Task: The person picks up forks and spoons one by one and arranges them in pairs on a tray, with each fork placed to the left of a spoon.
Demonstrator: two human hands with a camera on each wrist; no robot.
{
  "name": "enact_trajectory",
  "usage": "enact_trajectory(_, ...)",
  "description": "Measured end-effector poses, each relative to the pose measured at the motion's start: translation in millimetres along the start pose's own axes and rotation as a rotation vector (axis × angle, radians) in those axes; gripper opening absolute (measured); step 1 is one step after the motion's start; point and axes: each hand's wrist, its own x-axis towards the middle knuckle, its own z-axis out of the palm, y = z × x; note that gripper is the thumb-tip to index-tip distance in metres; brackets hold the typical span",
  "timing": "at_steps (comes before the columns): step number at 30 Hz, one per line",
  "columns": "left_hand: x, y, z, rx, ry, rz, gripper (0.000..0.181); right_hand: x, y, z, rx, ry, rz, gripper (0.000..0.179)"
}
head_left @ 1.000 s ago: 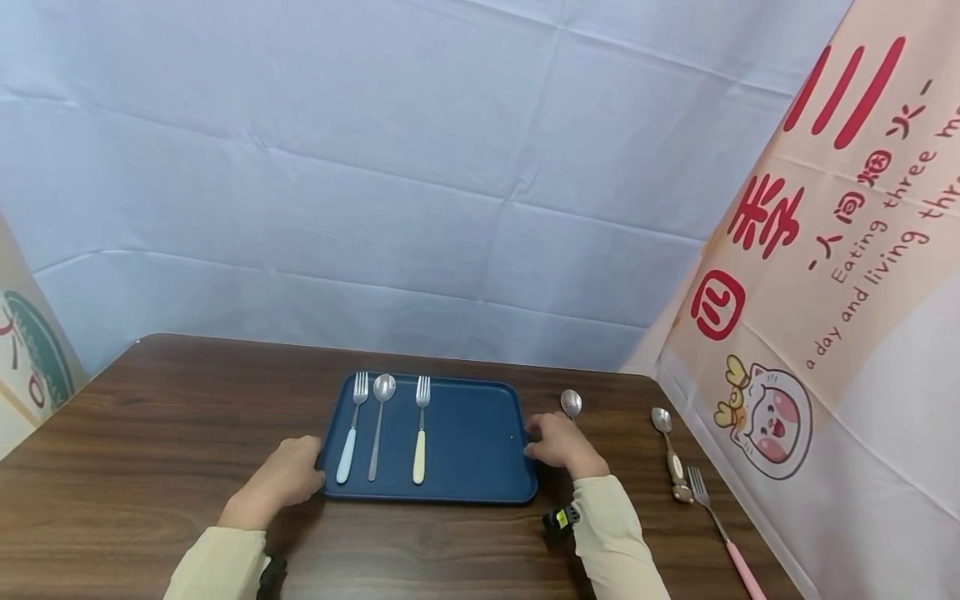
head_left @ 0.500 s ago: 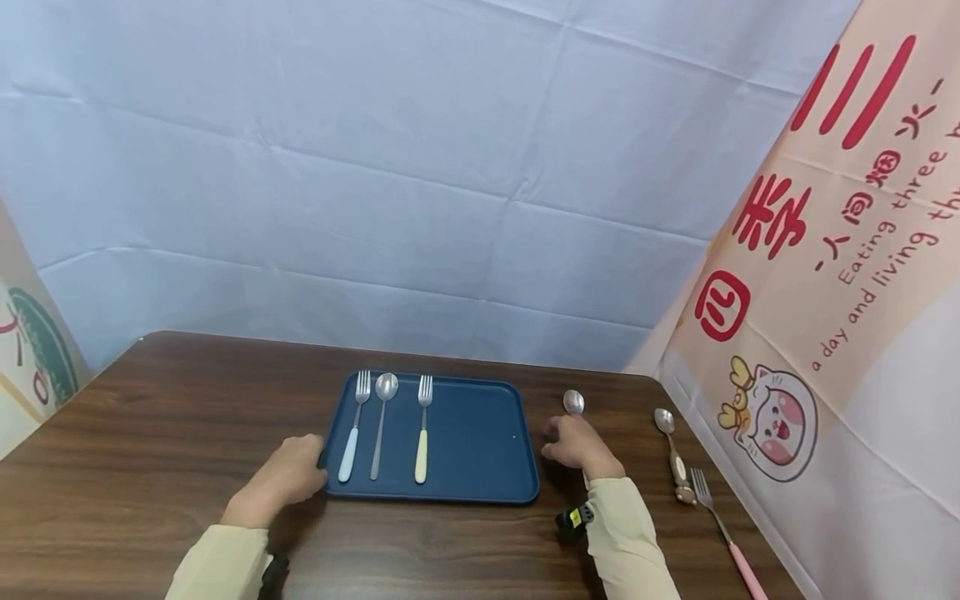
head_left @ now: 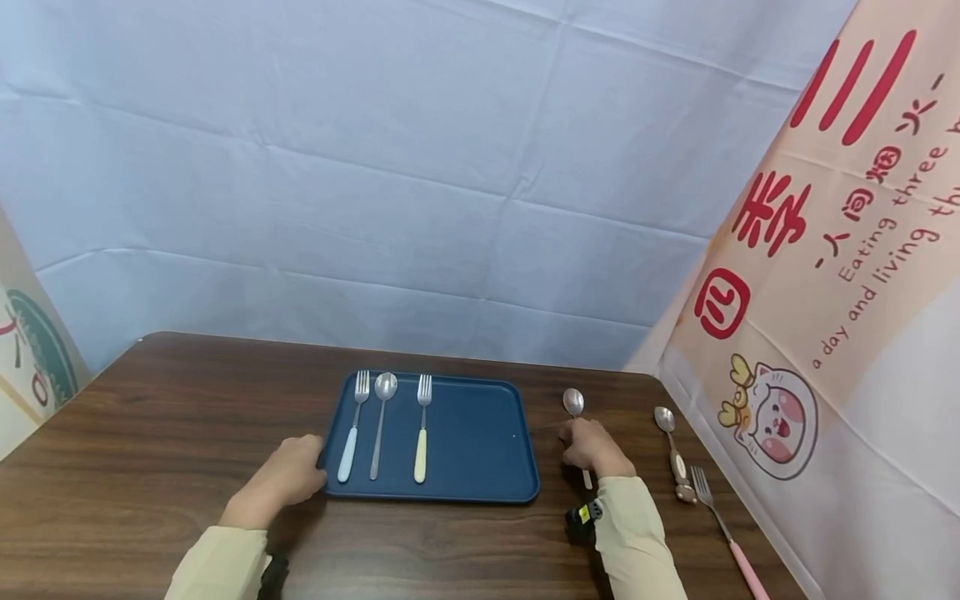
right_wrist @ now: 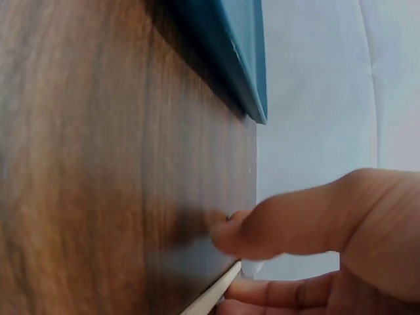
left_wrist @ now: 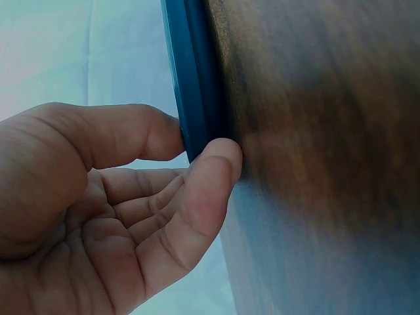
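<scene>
My left hand [head_left: 292,471] holds the left edge of a dark blue tray [head_left: 480,442]; in the left wrist view the thumb and a fingertip meet at the tray rim [left_wrist: 190,98]. On the tray's left half lie a fork with a pale blue handle [head_left: 348,454], a metal spoon [head_left: 377,433] and a fork with a yellow handle [head_left: 420,454]. To the right of the tray, my right hand [head_left: 596,448] is over a spoon [head_left: 573,402] lying on the table. Its pale handle [right_wrist: 213,295] runs below the thumb in the right wrist view, with fingers beside it; the hand covers the handle's middle.
Further right on the brown wooden table [head_left: 187,417] lie a spoon with a decorated brown handle [head_left: 678,475] and a fork with a pink handle [head_left: 742,567]. A pale cloth [head_left: 337,208] hangs behind, and a printed cloth [head_left: 840,292] along the right side.
My right hand has moved right, away from the tray's right edge, to the spoon beside it, exposing the end of its handle. The left hand has stayed at the tray.
</scene>
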Motion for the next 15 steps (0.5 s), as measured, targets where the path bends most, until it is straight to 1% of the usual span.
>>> enact_trajectory(4,-0.1,-0.1,0.1,0.008,0.004,0.003,0.013,0.2,2.0,0.3,0.008,-0.008,0.032,0.037)
enact_trajectory(7,-0.3,0.2,0.1,0.011,0.006,0.004,0.014,0.5,2.7,1.0,-0.010,-0.004,0.050,0.037)
enact_trajectory(15,0.1,-0.1,0.2,0.023,0.012,0.014,0.012,1.1,5.3,3.4,-0.032,0.022,0.057,0.034)
